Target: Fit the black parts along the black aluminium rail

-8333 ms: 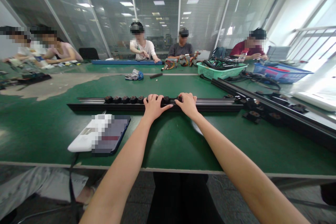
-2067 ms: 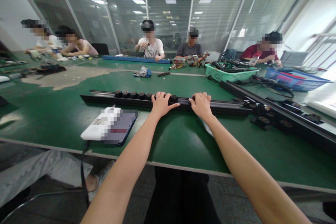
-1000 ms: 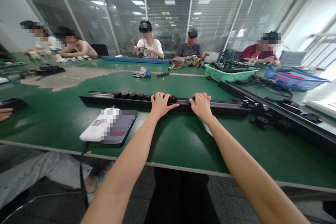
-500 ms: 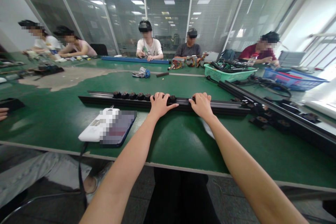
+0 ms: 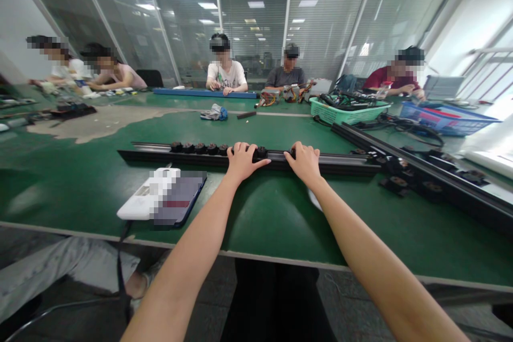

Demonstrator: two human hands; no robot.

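Before me lies a long black metal channel (image 5: pixel 184 159), roughly crosswise on the green table. A row of small black socket-like modules (image 5: pixel 200 148) sits inside its left half. My left hand (image 5: pixel 242 161) is closed over the channel and its modules, with the thumb along the near wall and the fingers over the top. To the right, my right hand (image 5: pixel 305 162) pinches a black module (image 5: pixel 293 153) at the channel, mostly hidden by the fingers. A single module (image 5: pixel 262 152) shows between the hands, beside a bare stretch of the channel.
Further black rails (image 5: pixel 433 173) with loose modules (image 5: pixel 395 185) lie at right. A white device (image 5: pixel 140 206) and a phone (image 5: pixel 186 203) rest at left. Behind stand a green basket (image 5: pixel 348 114) of cables and a blue basket (image 5: pixel 449 124). Several people sit around the table.
My right hand has shifted very slightly left along the channel. My left hand keeps its place on it. The whole view has moved a little.
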